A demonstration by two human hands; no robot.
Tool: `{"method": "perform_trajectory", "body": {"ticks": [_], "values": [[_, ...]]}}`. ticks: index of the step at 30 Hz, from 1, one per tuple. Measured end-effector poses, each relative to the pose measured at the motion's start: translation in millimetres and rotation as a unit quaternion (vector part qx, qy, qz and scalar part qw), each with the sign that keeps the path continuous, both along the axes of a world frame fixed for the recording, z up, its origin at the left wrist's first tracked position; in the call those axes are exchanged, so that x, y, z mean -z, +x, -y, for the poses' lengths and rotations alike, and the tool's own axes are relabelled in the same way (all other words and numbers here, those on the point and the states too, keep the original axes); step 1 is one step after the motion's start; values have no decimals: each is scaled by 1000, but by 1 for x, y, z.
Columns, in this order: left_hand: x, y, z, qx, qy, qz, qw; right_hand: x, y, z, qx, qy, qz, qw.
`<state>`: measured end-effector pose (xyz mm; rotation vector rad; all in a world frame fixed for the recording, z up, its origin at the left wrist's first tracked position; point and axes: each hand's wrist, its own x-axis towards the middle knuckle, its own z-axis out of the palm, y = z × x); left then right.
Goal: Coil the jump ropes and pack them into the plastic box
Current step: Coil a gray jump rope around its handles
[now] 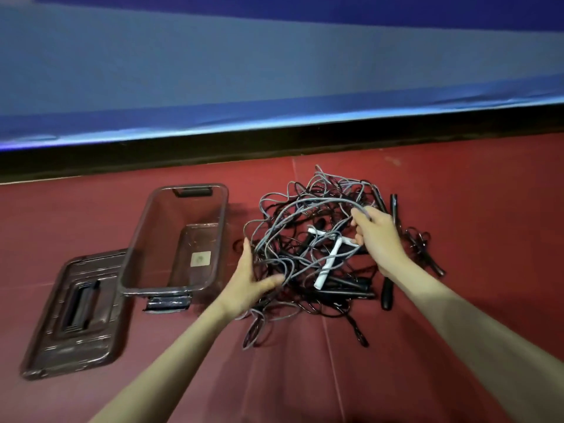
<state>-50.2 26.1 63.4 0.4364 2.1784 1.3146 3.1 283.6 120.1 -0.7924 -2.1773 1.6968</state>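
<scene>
Both forearms reach toward twelve o'clock. The right hand (378, 236) pinches a grey rope (308, 206); the left hand (248, 282), fingers spread, presses the tangle (308, 254), three o'clock of the plastic box (177, 239).

Head camera looks steeply down, close over red floor (427, 346).

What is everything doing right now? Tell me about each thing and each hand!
plastic box: open, upright, no ropes inside.
lid: off, flat beside the box.
jump ropes: tangled in one pile, uncoiled.
left hand: open, against the pile's edge.
right hand: shut on a grey rope loop.
</scene>
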Motion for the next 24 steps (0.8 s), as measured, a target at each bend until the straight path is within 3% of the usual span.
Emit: {"method": "perform_trajectory", "body": {"ticks": [2,4,9,11,14,17,20,24], "values": [[24,18,12,73,-140,-93,983,-1,8,4,19,-12,-18,1000],[40,30,24,108,-278,-167,940,-5,13,6,35,-23,-34,999],[28,31,29,54,-388,-232,891,-14,20,12,53,-42,-51,996],[9,24,19,23,-332,-220,917,-16,20,15,55,-48,-50,996],[-30,7,-2,-48,-178,-203,962,-19,19,18,46,-44,-55,996],[-82,-15,-18,-134,-16,-153,979,-26,21,18,23,-10,-77,997],[-129,-38,-26,-192,148,-77,967,-40,22,18,3,27,-102,994],[-172,-53,-28,-224,315,-50,921,-53,24,14,3,57,-124,991]]}}
